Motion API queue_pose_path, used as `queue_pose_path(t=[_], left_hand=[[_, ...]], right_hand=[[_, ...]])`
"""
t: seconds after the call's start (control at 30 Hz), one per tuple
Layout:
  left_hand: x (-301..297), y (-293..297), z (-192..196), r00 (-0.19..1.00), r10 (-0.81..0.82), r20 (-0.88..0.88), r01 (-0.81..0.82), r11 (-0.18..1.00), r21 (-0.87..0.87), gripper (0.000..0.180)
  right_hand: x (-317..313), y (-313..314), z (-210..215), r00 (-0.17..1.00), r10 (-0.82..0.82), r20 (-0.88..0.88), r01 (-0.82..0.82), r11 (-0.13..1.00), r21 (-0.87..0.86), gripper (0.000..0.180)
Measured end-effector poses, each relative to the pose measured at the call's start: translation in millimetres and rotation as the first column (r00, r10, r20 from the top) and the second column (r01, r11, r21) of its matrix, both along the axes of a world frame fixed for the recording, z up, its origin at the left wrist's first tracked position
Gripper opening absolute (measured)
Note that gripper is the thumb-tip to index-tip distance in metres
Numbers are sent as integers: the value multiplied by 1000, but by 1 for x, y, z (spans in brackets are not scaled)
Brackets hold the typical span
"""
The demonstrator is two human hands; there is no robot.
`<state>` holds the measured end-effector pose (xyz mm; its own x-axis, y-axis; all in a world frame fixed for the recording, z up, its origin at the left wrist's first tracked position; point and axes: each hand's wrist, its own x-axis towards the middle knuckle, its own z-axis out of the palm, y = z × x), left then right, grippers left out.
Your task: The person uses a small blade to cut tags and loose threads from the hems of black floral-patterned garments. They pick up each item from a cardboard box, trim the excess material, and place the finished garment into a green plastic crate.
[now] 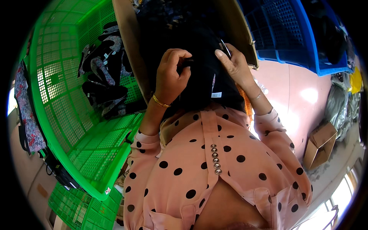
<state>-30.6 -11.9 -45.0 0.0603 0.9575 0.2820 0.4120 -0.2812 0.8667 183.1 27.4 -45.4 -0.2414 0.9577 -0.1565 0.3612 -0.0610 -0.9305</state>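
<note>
My left hand (172, 73) is closed, its thumb and fingers curled round a fold of black cloth that is hard to make out against the dark behind it. My right hand (239, 65) grips a slim, shiny metal tool (225, 48) with a narrow tip; its exact kind is not clear. Between and below the hands, black cloth (199, 84) lies over my lap, with a small white label (216, 94) near its lower edge. Folds and edges of the cloth merge into one dark area.
A cardboard box (128, 34) with dark pieces inside stands ahead. On the left, a large green crate (57, 111) holds several black and patterned fabric pieces (105, 69). A blue crate (285, 30) is at the right, a small cardboard box (321, 145) beyond it on the floor.
</note>
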Motion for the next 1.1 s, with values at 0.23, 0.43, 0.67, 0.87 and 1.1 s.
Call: queue_pose_path(t=[0.23,0.43,0.67,0.87,1.1], left_hand=[[4,-10,11,938,38,345,28,982,-184,33],[-2,-15,21,729,147,669,280,827,-487,22],[-6,-13,58,482,431,763,51,855,-516,24],[3,-17,74,357,491,795,56,838,-543,25],[14,-35,75,390,502,772,92,813,-575,26]], right_hand=[[4,12,15,878,-99,-468,-151,871,-468,38],[-2,22,25,905,-50,-422,-80,955,-285,25],[18,-15,64,962,264,-66,-264,964,10,58],[18,-42,78,934,274,228,-302,949,94,66],[23,-46,64,967,239,89,-253,944,213,37]])
